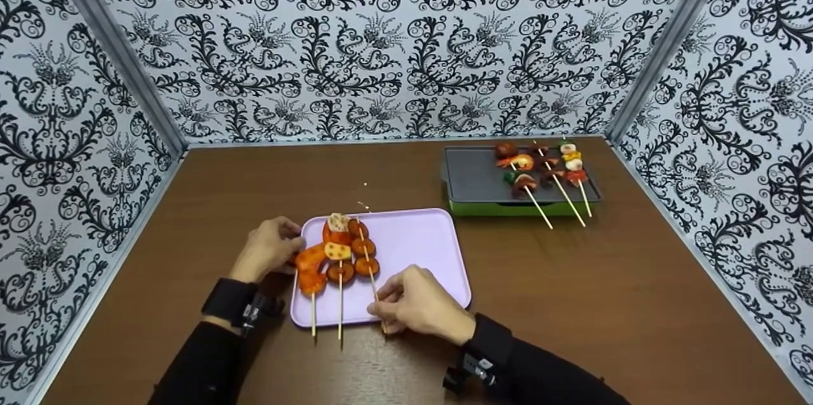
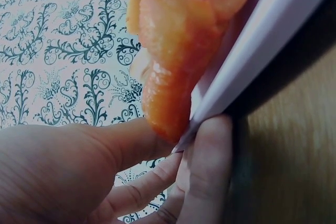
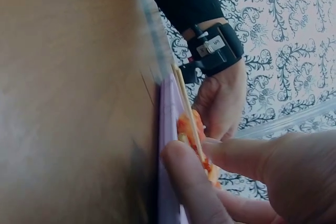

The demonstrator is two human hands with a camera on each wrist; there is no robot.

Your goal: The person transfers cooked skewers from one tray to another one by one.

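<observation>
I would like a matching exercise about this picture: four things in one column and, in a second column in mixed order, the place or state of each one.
Things:
1. pink tray
2. grill pan
3. left hand
4. right hand

Places or states:
A. pinches the stick of one skewer at the near edge of the tray
B. stands far right on the table, with three skewers on it
C. holds the left edge of the tray
D. lies in front of the person, with three skewers on it

Pairs: 1-D, 2-B, 3-C, 4-A
</observation>
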